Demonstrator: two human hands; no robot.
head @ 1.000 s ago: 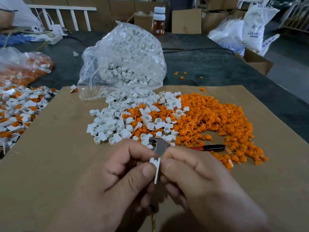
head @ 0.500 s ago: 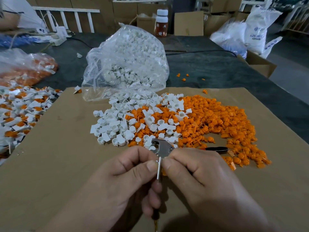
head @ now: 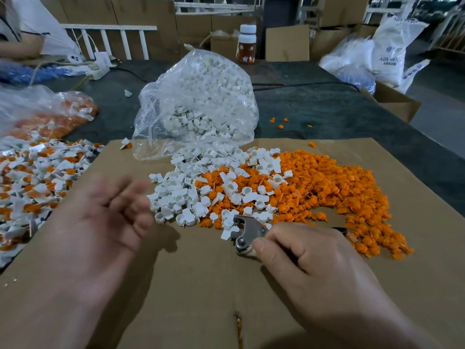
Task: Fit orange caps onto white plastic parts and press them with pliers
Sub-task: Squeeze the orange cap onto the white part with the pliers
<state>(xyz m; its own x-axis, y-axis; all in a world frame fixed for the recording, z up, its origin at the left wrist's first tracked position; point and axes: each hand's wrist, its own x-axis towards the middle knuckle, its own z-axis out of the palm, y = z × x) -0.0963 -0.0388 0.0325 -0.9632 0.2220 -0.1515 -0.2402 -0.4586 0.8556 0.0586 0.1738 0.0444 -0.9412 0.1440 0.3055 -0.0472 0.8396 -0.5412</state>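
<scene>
My right hand [head: 302, 255] grips the metal pliers [head: 247, 231], whose jaws point at the near edge of the parts heap. A pile of loose white plastic parts [head: 191, 195] lies mixed with a wide spread of orange caps [head: 327, 187] on the cardboard sheet [head: 201, 285]. My left hand [head: 110, 217] hovers blurred to the left of the white parts, palm up, fingers loosely spread and holding nothing. Assembled white-and-orange pieces [head: 37, 172] are heaped at the far left.
A clear bag of white parts [head: 198, 107] stands behind the heap. A bag of orange caps [head: 50, 114] lies at the left. A brown bottle [head: 247, 44], cardboard boxes and white sacks [head: 387, 54] sit at the back. The dark table edge runs along the right.
My left hand has let go of the white part it held between both hands and swung left, now empty. My right hand stays on the pliers, which have moved lower.
</scene>
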